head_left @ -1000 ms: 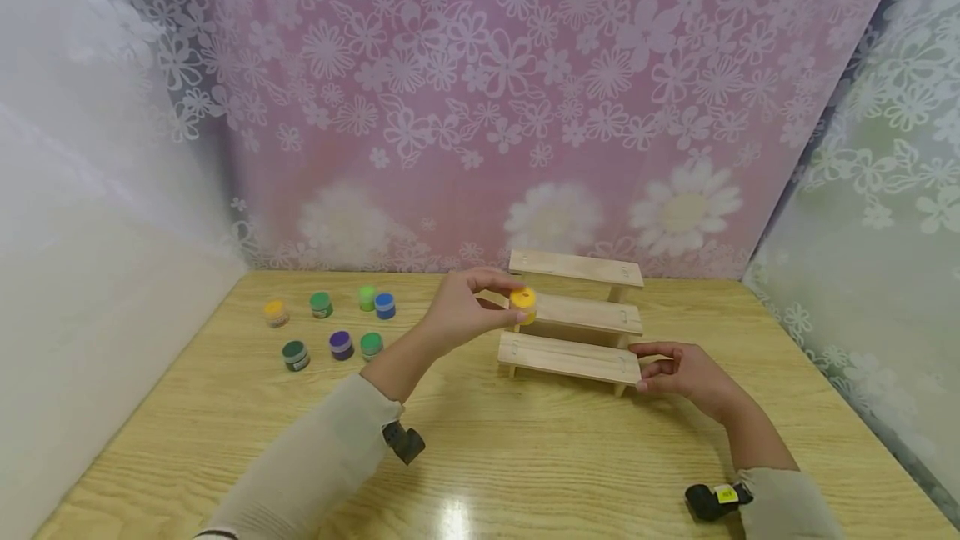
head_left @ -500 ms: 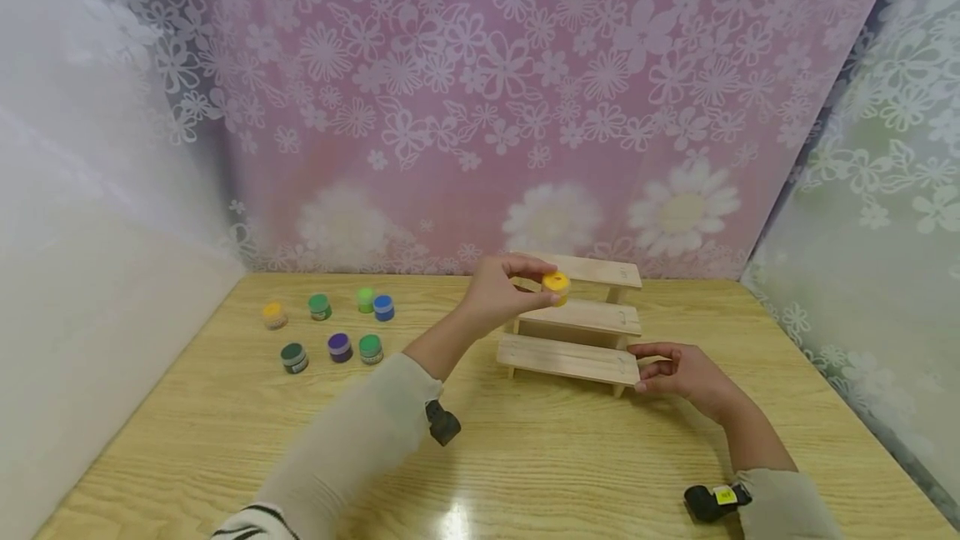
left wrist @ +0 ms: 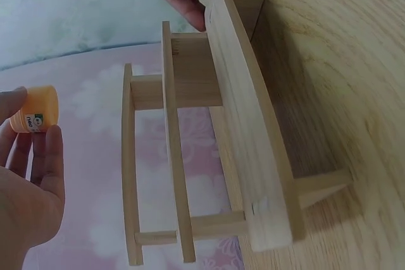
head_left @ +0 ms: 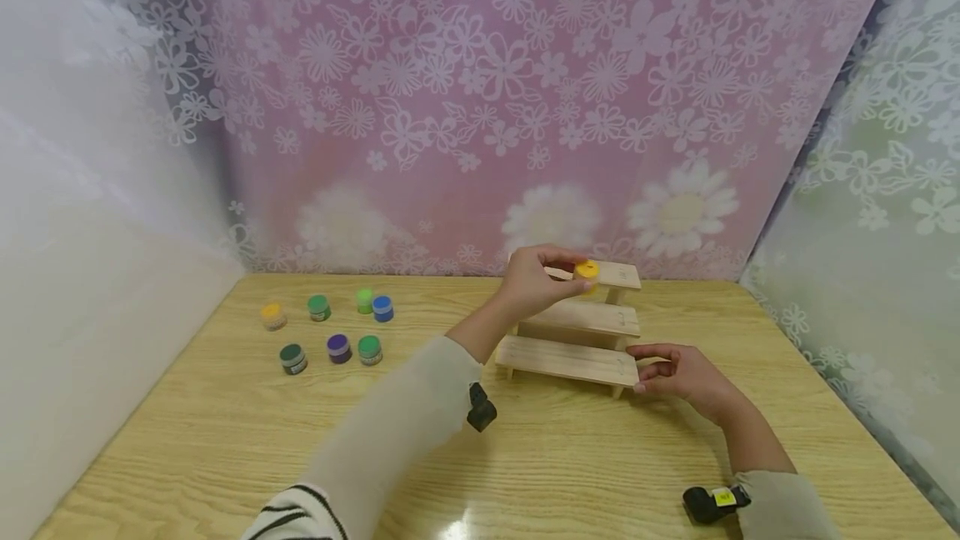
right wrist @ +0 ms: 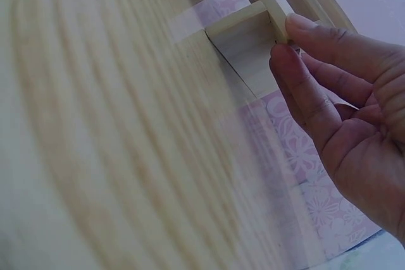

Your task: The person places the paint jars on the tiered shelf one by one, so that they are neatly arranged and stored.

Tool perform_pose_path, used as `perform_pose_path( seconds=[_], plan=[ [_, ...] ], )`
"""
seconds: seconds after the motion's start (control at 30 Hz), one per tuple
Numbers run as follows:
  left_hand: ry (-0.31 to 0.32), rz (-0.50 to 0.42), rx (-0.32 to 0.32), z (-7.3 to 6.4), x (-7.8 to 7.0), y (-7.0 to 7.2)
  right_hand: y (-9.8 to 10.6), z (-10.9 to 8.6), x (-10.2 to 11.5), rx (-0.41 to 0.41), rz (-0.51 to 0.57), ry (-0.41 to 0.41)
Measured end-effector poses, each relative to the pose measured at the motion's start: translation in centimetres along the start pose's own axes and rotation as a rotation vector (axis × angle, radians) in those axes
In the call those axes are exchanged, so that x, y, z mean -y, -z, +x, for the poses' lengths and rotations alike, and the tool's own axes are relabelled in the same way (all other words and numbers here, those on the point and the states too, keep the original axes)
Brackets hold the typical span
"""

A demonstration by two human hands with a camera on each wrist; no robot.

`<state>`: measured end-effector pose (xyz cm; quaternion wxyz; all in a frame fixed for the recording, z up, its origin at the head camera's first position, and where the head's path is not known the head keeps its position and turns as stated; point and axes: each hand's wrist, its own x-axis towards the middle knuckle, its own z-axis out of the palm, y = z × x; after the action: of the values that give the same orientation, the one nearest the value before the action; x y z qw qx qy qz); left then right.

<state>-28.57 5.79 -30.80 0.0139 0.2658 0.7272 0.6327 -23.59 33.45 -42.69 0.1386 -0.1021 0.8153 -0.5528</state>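
My left hand (head_left: 531, 283) pinches a small paint jar (head_left: 587, 273) with a yellow-orange lid between thumb and fingers. In the head view the jar overlaps the top step of a three-tier wooden shelf (head_left: 566, 359); the left wrist view has the jar (left wrist: 44, 102) upright relative to the shelf and apart from its top plank (left wrist: 130, 175). At the shelf's right end, my right hand (head_left: 686, 375) grips the end of the lowest step, thumb and fingertips on the wood, as the right wrist view shows its plank (right wrist: 273, 14) between them.
Several paint jars stand at the table's left: yellow (head_left: 273, 317), green (head_left: 318, 307), light green (head_left: 365, 300), blue (head_left: 382, 308), dark green (head_left: 293, 358), purple (head_left: 339, 348), another green (head_left: 370, 350). A floral curtain (head_left: 487, 107) hangs behind the wooden table (head_left: 570, 457).
My left hand has carried the yellow jar to the right and farther back, from in front of the middle step to the top step. My right hand stays at the shelf's end.
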Motion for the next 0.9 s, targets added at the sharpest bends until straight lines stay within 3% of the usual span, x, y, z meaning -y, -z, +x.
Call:
perform_pose_path(
  seconds=[0.23,0.47,0.9],
  plan=[
    [-0.031,0.028,-0.024,2.5,2.2,-1.6,-0.1,0.0,-0.1,-0.009,-0.014,-0.003],
    [0.010,0.076,-0.061,4.3,3.0,-3.1,0.1,0.0,-0.2,-0.011,-0.010,0.005],
    [0.061,0.199,-0.129,6.3,4.2,-5.4,0.1,-0.2,0.0,-0.004,-0.008,0.022]
  ],
)
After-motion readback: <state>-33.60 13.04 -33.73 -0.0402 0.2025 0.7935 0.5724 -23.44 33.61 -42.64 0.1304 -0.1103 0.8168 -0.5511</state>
